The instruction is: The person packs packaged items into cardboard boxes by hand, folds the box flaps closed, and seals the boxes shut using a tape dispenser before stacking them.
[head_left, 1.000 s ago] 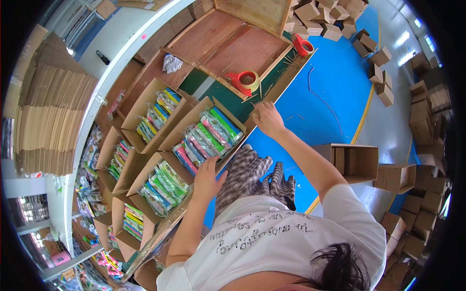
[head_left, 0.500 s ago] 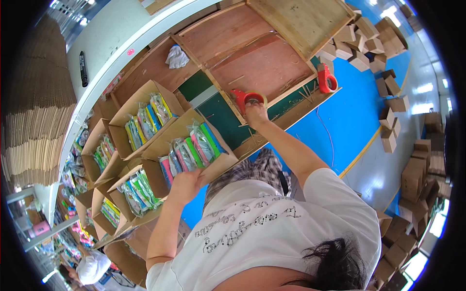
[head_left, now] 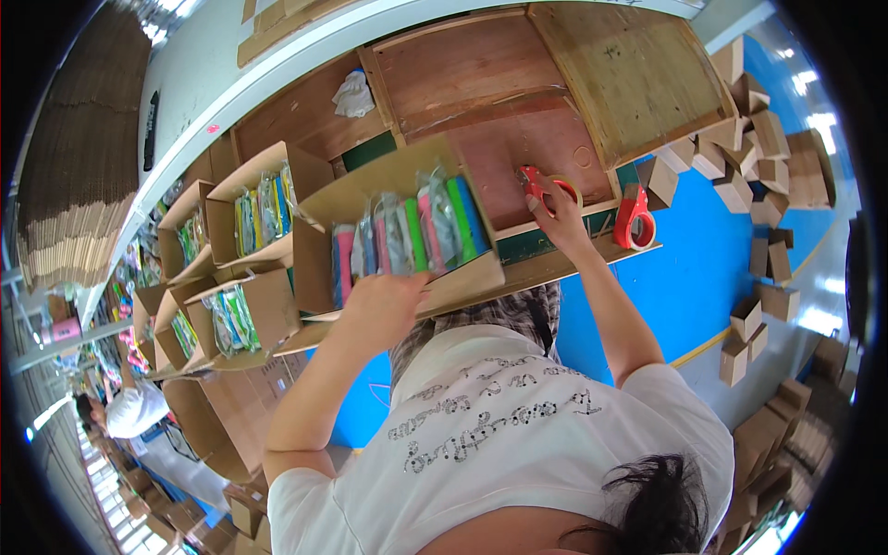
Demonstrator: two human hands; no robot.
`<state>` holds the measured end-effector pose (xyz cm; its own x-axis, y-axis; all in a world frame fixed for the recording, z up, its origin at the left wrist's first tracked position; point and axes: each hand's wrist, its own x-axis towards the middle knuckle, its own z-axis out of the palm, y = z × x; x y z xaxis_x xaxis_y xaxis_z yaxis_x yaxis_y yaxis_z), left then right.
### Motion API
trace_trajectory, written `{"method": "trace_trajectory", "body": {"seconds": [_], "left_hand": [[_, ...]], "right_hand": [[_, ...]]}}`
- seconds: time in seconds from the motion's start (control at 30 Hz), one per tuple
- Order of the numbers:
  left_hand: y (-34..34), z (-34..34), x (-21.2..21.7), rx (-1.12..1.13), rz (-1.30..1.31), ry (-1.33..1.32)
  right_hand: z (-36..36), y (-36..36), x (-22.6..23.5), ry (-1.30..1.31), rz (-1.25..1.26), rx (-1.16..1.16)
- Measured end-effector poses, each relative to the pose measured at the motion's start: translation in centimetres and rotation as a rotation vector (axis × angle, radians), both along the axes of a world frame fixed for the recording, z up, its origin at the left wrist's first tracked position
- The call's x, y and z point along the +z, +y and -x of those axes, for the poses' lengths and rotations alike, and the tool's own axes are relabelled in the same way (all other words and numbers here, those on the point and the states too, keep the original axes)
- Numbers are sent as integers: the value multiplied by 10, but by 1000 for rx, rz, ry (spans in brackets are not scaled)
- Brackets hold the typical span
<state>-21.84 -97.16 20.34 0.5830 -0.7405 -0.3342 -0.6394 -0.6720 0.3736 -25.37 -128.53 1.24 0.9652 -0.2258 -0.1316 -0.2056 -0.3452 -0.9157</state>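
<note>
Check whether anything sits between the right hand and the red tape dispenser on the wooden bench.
Nothing visible does. The right hand is already on the red tape dispenser on the wooden bench. A second dispenser sits off to its right.

Both arms stretch forward. The left hand [head_left: 387, 298] is curled, fingers bent in a grip; the right hand [head_left: 558, 211] reaches farther, fingers closed.

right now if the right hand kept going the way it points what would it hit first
The right hand is already on the red tape dispenser lying in the wooden tray. Straight on, it would probably meet that dispenser first, then the tray's wooden floor beyond, though depth is hard to judge.
</note>
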Motion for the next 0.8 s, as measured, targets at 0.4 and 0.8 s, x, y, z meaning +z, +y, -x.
{"method": "trace_trajectory", "body": {"seconds": [0.4,0.8], "left_hand": [[-10,50,-88,252,651,-112],[21,-17,-200,252,692,-2]], "right_hand": [[40,49,36,-187,230,485],[-2,48,-8,-416,734,482]]}}
